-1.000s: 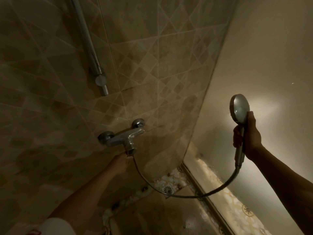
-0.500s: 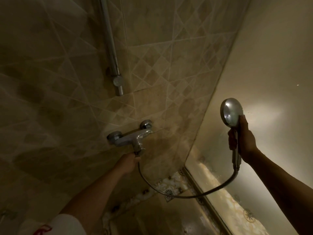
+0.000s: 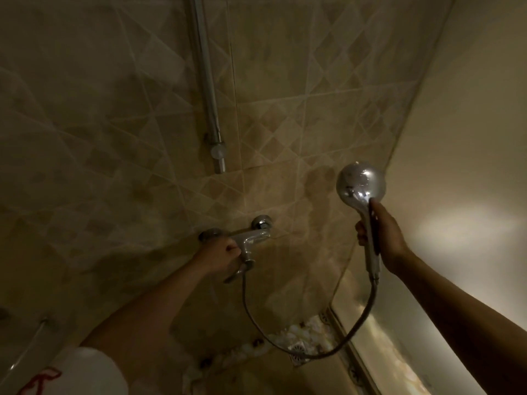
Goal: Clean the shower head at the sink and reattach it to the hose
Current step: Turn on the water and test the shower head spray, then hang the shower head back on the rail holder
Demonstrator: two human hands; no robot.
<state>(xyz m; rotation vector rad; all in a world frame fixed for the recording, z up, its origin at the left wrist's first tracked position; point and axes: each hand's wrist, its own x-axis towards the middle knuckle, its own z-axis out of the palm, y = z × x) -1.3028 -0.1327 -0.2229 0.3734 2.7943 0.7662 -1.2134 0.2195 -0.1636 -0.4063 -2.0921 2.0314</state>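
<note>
My right hand [image 3: 382, 235] grips the handle of the chrome shower head [image 3: 360, 185], held upright with its round back toward me, to the right of the wall mixer. The metal hose [image 3: 288, 347] runs from the handle's bottom end down in a loop and up to the outlet under the chrome mixer tap [image 3: 248, 238]. My left hand [image 3: 224, 256] is curled round the mixer's lever and lower body, just above the hose joint.
A chrome riser rail [image 3: 206, 89] runs down the beige tiled wall [image 3: 99, 166] above the mixer. A frosted glass panel [image 3: 462, 138] stands to the right, with its metal track [image 3: 353, 352] on the floor. A square floor drain [image 3: 299, 357] lies below the hose loop.
My left hand rose from under the mixer and closed on its lever. My right hand swung the shower head left toward the tiled wall, turning its back to me.
</note>
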